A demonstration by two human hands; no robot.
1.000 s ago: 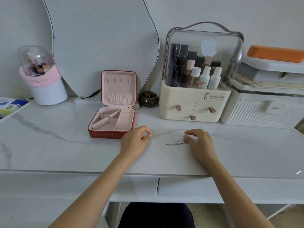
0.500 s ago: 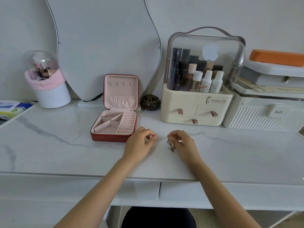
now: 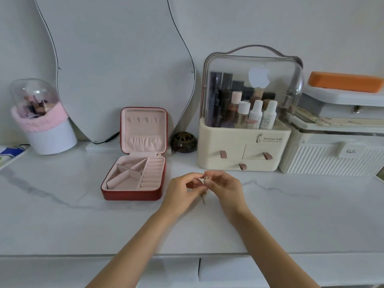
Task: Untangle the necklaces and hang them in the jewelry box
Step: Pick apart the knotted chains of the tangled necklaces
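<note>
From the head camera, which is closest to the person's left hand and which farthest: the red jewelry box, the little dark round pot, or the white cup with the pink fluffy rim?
Measured from the left hand:
1. Red jewelry box, lying open just to its left.
2. Dark round pot, behind it, near the wall.
3. White cup with the pink rim, at the far left back of the table.

The necklaces (image 3: 205,185) are mostly hidden between the left hand (image 3: 182,190) and right hand (image 3: 225,187); only a small glinting clump and a short dangling end show, too fine to count the chains or see the knot. The picture's edge cuts off the white case (image 3: 332,159) at right and a printed sheet (image 3: 10,152) at left.
</note>
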